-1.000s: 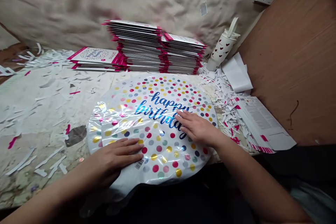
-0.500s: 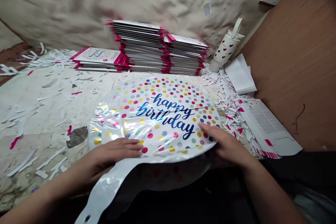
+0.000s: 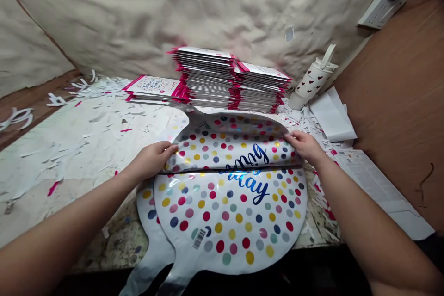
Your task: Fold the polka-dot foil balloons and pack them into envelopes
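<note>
A foil balloon (image 3: 225, 203) printed with coloured dots and blue birthday lettering lies on a white-painted work surface (image 3: 79, 125), near its front edge and roughly midway along it, with its folded top half held by both hands. The upper part is doubled back in a straight crease across the middle, so the lettering is split: "day" shows below the crease and a reversed-looking piece of "birthday" above it. The left hand (image 3: 152, 162) grips the flap near the left end of the crease, fingers curled narrowly over the foil. The right hand (image 3: 305, 145) pinches the flap's far right end in the same narrow hold. A silver tab (image 3: 152, 259) runs off the surface's front edge at lower left, and a barcode (image 3: 199, 238) sits near the balloon's lower rim. Whether this is one balloon or two stacked cannot be told.

Behind the balloon, along the back of the surface, stand two tall stacks of pink-edged packets (image 3: 208, 78) and a lower stack (image 3: 152, 89) to their left. At back right, a white bottle with red hearts (image 3: 310, 83) leans tilted beside loose white sheets (image 3: 331, 115). Paper scraps (image 3: 301, 129) litter the surface, and a printed card (image 3: 374, 189) lies at its right edge.
</note>
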### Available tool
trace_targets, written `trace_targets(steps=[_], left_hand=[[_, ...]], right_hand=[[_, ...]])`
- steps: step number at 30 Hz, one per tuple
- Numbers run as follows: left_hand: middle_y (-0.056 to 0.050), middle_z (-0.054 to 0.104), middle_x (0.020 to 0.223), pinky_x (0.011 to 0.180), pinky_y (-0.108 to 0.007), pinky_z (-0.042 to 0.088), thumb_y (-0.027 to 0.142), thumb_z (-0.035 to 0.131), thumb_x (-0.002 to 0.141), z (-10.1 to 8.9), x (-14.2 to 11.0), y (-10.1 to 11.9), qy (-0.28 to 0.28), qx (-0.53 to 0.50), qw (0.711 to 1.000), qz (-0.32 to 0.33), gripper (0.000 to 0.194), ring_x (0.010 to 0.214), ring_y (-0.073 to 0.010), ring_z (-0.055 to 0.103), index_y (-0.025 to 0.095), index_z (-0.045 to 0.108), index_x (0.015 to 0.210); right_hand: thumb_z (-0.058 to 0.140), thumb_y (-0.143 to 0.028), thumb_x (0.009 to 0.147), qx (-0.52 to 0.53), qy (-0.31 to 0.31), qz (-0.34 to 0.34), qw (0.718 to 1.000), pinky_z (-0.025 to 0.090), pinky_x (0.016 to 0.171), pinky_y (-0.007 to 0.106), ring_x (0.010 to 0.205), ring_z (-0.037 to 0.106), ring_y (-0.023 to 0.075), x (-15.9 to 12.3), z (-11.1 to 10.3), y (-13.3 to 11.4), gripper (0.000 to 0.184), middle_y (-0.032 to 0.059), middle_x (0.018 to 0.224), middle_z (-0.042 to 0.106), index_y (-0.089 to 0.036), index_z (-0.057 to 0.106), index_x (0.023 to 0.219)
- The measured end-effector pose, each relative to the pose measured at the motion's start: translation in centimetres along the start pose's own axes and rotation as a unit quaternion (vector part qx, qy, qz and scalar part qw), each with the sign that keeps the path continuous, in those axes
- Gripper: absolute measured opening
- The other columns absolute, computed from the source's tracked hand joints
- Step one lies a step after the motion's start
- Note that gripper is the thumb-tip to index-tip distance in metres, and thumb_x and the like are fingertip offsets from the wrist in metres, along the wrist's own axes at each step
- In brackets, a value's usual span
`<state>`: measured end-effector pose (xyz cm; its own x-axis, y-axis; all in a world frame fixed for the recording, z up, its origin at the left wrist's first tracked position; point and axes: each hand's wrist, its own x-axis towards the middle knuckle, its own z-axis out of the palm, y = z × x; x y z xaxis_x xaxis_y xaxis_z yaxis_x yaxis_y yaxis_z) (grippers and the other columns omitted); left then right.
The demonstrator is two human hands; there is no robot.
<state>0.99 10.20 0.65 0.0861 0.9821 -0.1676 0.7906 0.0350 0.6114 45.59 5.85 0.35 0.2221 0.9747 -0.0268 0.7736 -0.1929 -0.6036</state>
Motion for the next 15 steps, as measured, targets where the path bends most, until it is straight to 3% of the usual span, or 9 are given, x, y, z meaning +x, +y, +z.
trace_targets(steps=[3,6,8,10,12,13,14,15], left_hand=[[-0.012,0.066,0.08,0.076,-0.049,0.044,0.046,0.048,0.077,0.9,0.4,1.5,0.066,0.116,0.991,0.007,0.039,0.085,-0.0363,0.059,0.017,0.064,0.096],[-0.018,0.058,0.116,0.095,-0.051,0.034,0.038,0.034,0.087,2.7,-2.2,1.9,0.119,0.222,0.953,0.167,0.047,0.112,-0.0344,0.049,0.013,0.051,0.123],[-0.016,0.047,0.133,0.102,-0.046,0.03,0.04,0.029,0.09,4.1,-4.3,1.6,0.071,0.275,0.918,0.278,0.052,0.123,-0.0307,0.04,0.012,0.047,0.129],[-0.016,0.037,0.141,0.104,-0.045,0.028,0.049,0.03,0.089,5.3,-5.7,1.1,0.006,0.298,0.909,0.29,0.061,0.13,-0.0318,0.032,0.01,0.042,0.134],[-0.016,0.028,0.145,0.104,-0.049,0.026,0.059,0.031,0.085,6.1,-6.3,0.6,-0.015,0.314,0.915,0.252,0.072,0.133,-0.035,0.024,0.01,0.034,0.138],[-0.015,0.024,0.147,0.104,-0.052,0.023,0.061,0.031,0.084,6.4,-6.3,0.4,-0.018,0.319,0.918,0.237,0.075,0.134,-0.0361,0.021,0.012,0.03,0.14],[-0.014,0.021,0.148,0.104,-0.054,0.021,0.063,0.031,0.083,6.5,-6.2,0.3,-0.018,0.323,0.919,0.227,0.076,0.134,-0.037,0.018,0.015,0.027,0.141],[-0.013,0.018,0.149,0.104,-0.056,0.018,0.064,0.031,0.083,6.6,-6.1,0.2,-0.016,0.326,0.919,0.219,0.075,0.135,-0.038,0.016,0.018,0.025,0.142]], right_hand=[[0.055,-0.053,0.073,-0.056,0.011,0.017,0.998,0.04,0.057,0.025,0.062,0.054,0.016,3.9,1.5,-1.3,0.034,-0.0006,0.059,0.058,-0.019,0.063,0.07],[0.064,-0.05,0.066,-0.109,0.004,0.036,0.993,0.041,0.059,0.027,0.064,0.056,0.0182,5.6,1.8,-1.7,0.03,0.0006,0.06,0.06,-0.02,0.063,0.067],[0.066,-0.05,0.064,-0.14,0.021,0.056,0.988,0.043,0.065,0.033,0.073,0.059,0.0237,5.7,1.4,-2.2,0.035,0.006,0.072,0.065,-0.018,0.065,0.079],[0.059,-0.053,0.071,-0.165,0.065,0.069,0.982,0.043,0.077,0.042,0.092,0.057,0.0314,4.9,1.5,-3.9,0.05,0.0148,0.096,0.065,-0.015,0.06,0.105],[0.043,-0.051,0.084,-0.178,0.09,0.015,0.98,0.034,0.091,0.05,0.114,0.046,0.0351,2.8,2.9,-6.8,0.062,0.0228,0.122,0.052,-0.009,0.041,0.129],[0.035,-0.048,0.088,-0.18,0.086,-0.044,0.979,0.028,0.098,0.051,0.121,0.04,0.0336,1.3,4.2,-8.5,0.063,0.023,0.131,0.044,-0.008,0.033,0.135],[0.03,-0.046,0.09,-0.173,0.037,-0.126,0.976,0.023,0.103,0.051,0.127,0.034,0.0326,-0.3,5.7,-10.2,0.063,0.0236,0.137,0.037,-0.005,0.028,0.137],[0.032,-0.049,0.088,-0.167,-0.016,-0.18,0.969,0.023,0.106,0.046,0.129,0.034,0.0273,-2.1,7.2,-11.7,0.061,0.0152,0.14,0.038,-0.012,0.033,0.137]])
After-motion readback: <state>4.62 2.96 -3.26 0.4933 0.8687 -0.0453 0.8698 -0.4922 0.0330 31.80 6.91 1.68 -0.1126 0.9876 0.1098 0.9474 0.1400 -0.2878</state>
